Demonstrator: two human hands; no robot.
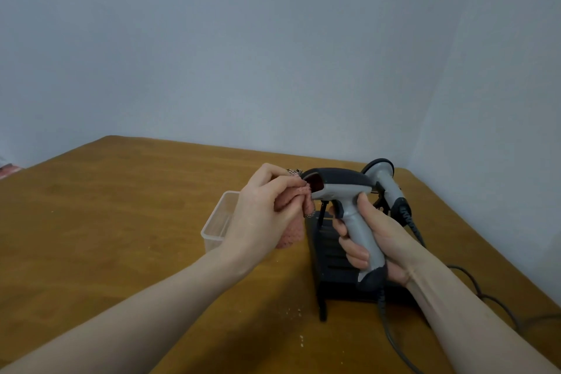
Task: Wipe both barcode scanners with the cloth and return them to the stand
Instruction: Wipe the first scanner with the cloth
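Note:
My right hand (367, 237) grips the grey handle of a grey-and-black barcode scanner (343, 188), held upright above the black stand (331, 264). Its red window faces left. My left hand (264, 212) holds a pink cloth (291, 231) bunched in its fingers and presses it against the scanner's window. A second grey scanner (388, 185) rests on the far right side of the stand, head pointing away.
A clear plastic container (217, 223) stands on the wooden table (121, 222) just left of my left hand. Black cables (485, 294) run from the scanners along the table's right side. Walls close the table's far and right edges. Crumbs lie near the front.

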